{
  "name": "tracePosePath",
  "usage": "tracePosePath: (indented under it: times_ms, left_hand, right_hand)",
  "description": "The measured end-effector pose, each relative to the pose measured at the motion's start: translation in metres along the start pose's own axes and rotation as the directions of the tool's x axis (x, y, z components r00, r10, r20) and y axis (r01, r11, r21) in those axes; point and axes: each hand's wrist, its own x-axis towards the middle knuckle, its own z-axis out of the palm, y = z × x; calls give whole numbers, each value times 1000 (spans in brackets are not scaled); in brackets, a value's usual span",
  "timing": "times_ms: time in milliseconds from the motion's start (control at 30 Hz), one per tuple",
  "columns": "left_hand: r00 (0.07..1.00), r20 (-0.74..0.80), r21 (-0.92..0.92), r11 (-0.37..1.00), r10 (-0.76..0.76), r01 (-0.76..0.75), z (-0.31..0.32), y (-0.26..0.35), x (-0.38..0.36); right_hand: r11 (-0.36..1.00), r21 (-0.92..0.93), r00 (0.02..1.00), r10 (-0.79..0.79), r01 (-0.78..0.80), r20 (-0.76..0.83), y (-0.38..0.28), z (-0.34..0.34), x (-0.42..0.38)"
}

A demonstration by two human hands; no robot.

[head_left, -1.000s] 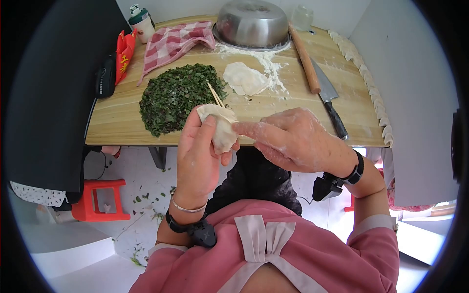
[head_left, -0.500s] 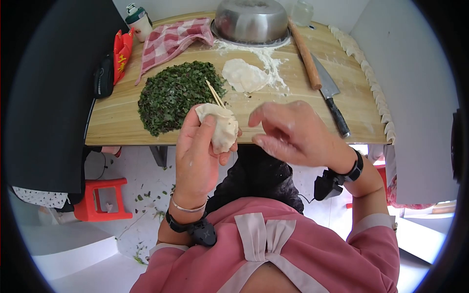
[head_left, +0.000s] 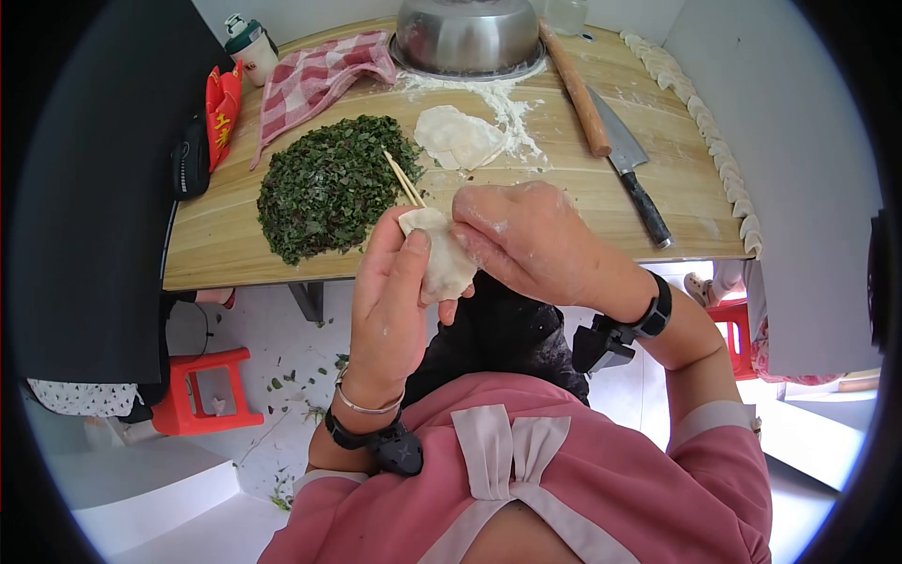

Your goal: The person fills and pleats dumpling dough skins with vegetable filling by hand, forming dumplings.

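A folded dumpling [head_left: 443, 261] of pale dough lies in my left hand [head_left: 390, 291], the thumb pressed on its front and the fingers behind it. My right hand [head_left: 526, 235], dusted with flour, has its thumb and bent fingers closed at the dumpling's right edge. Just beyond my left hand, a pair of chopsticks [head_left: 402, 177] slants against a heap of chopped greens [head_left: 329, 183]; their near ends are hidden behind the hand and the dumpling. Flat dough wrappers [head_left: 458, 138] rest on the wooden table [head_left: 554, 211], beside scattered flour.
Right of the wrappers lie a rolling pin [head_left: 575, 89] and a knife [head_left: 620, 146]. Finished dumplings [head_left: 719, 150] line the table's right edge. An upturned metal bowl [head_left: 467, 38], a checked cloth [head_left: 324, 80] and a bottle [head_left: 252, 49] stand toward the back. A red stool [head_left: 246, 387] is below left.
My right hand has moved left and closed its fingers on the dumpling's edge. My left hand, with the dumpling, has shifted slightly right.
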Motion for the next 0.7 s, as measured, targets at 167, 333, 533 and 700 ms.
tracePosePath:
  times_ms: [167,333,533,700]
  left_hand:
    - [1000,19,35,999,6,-6,0,-3,1]
    - [997,77,48,999,7,-11,-6,-7,3]
    - [995,98,98,995,12,-21,-6,-11,2]
    - [990,126,147,988,-69,51,-7,-6,-1]
  right_hand:
    - [999,-33,999,-34,34,-6,3,6,-5]
    - [987,157,996,9,-22,85,4,-4,-4]
    - [996,60,997,62,-65,52,2,3,-1]
    - [982,167,992,77,-92,97,5,5,0]
